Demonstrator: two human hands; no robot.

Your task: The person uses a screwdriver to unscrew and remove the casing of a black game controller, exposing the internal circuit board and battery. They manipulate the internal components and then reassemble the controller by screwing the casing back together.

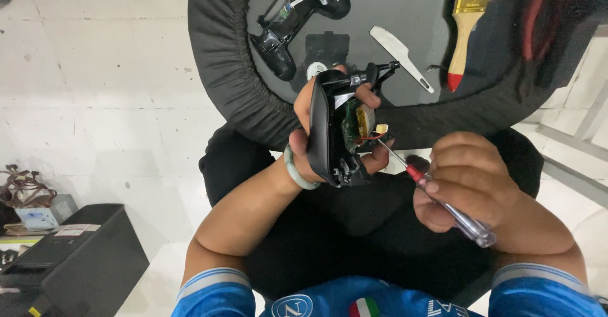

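My left hand [316, 117] grips a black game controller half [332, 130], opened up, with a green circuit board, a yellowish battery and red wires showing inside. My right hand [472, 187] holds a screwdriver [437, 200] with a clear and red handle. Its thin metal tip reaches into the open controller by the wires. A pale green bangle [292, 168] circles my left wrist.
A round tray with a padded black rim [221, 57] lies ahead. On it rest another black controller shell [297, 19], a white plastic pry tool [400, 56] and a paintbrush with a wooden, red-tipped handle [465, 35]. A black box [82, 260] and cables [22, 187] sit at left.
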